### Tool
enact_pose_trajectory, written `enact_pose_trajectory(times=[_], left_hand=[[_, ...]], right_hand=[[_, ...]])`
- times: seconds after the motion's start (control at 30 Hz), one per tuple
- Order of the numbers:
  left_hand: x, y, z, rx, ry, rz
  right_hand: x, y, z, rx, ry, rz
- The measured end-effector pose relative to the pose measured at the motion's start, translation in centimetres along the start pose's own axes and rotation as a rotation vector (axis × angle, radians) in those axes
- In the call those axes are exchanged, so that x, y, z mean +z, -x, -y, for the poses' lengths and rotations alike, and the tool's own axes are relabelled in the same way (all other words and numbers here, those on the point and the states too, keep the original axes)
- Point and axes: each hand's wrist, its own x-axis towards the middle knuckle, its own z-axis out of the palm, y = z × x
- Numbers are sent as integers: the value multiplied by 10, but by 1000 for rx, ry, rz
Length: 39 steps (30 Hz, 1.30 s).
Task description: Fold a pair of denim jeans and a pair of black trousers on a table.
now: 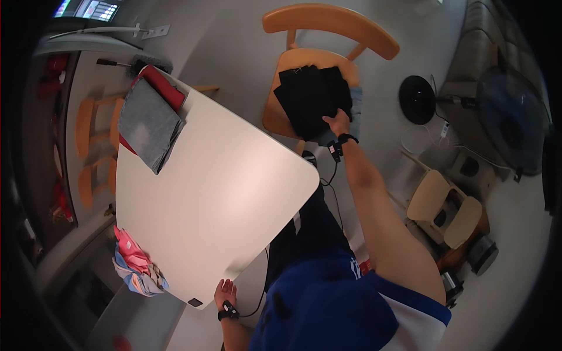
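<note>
My right hand [338, 123] is on the near right edge of folded black clothing [312, 94], which lies on the seat of a wooden chair [274, 112]. Its thumb points left over the dark cloth; whether the fingers grip the fabric is hard to tell. Under the black pile, blue denim [356, 103] shows at the right side. Down by the near edge of a white table [210, 184], my left hand [225, 293] is palm up with nothing in it. Both wrists wear black straps with small cabled devices.
Folded grey jeans [149, 123] and a rolled red cloth [164, 87] lie at the table's far left corner. Crumpled pink and blue clothes [136, 265] hang over its left edge. To the right stand a fan [509, 120], a small wooden chair [428, 195] and a sofa [476, 48].
</note>
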Motion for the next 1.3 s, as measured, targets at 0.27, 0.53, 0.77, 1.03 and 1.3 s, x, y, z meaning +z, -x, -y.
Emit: enact_pose_trajectory(times=[0.27, 0.53, 0.77, 1.03, 1.3], left_hand=[[30, 33, 16, -12, -20, 34], [32, 29, -2, 116, -111, 162], [71, 22, -43, 482, -479, 424], [34, 20, -79, 596, -431, 860], [-43, -78, -62, 165, 171, 1055]], right_hand=[[31, -31, -8, -26, -81, 75], [-93, 16, 120, -243, -832, 464], [-216, 210, 233, -356, -960, 668], [-150, 435, 246, -306, -1179, 1033], [58, 465, 192, -278, 37, 946]])
